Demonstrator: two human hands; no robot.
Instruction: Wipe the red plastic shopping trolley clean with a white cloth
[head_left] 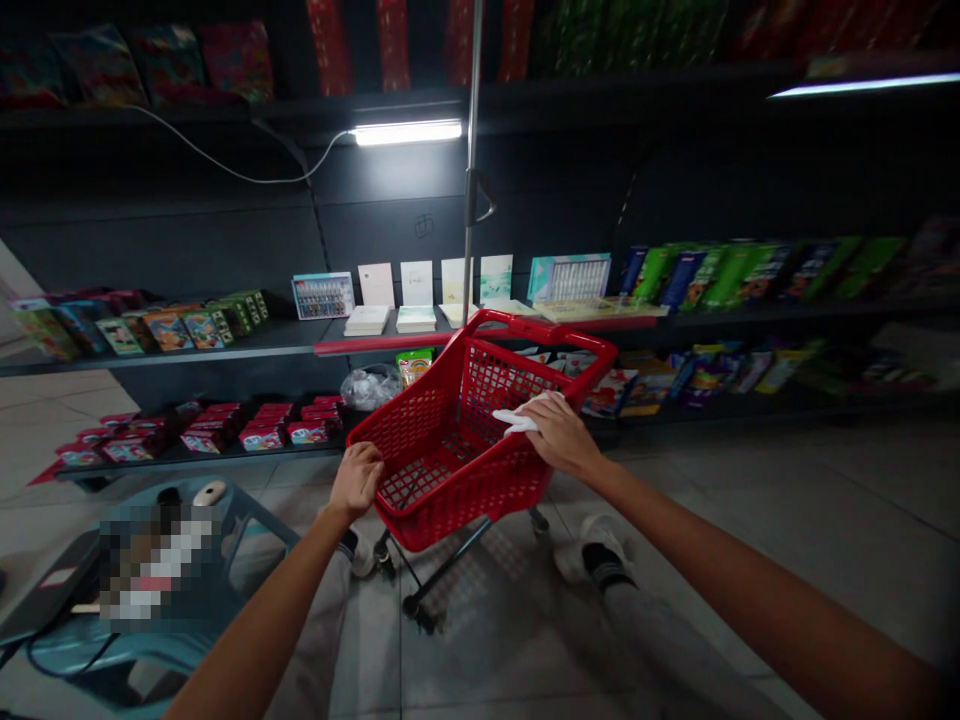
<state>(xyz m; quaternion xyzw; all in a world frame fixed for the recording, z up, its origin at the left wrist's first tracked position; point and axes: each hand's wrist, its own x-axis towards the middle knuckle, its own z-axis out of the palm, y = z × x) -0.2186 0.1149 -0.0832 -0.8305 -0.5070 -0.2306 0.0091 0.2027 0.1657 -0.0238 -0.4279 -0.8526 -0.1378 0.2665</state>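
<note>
A small red plastic shopping cart (pixel 450 515) with lattice walls stands on wheels between my legs, its basket showing nothing inside. My left hand (pixel 358 478) is closed over the basket's left rim. On the right rim, near the cart's handle (pixel 592 350), my right hand (pixel 559 430) presses a white cloth (pixel 517 418) against the red plastic. Part of the cloth sticks out past the fingers toward the inside of the basket; the rest is hidden under the hand.
Dark shelves (pixel 187 355) run behind the cart, holding boxes, booklets (pixel 416 285) and snack packs. A lamp (pixel 409 132) glows above, with a metal pole (pixel 470 150) in front. At left, a blue plastic stool (pixel 255 510) carries several items, partly blurred out.
</note>
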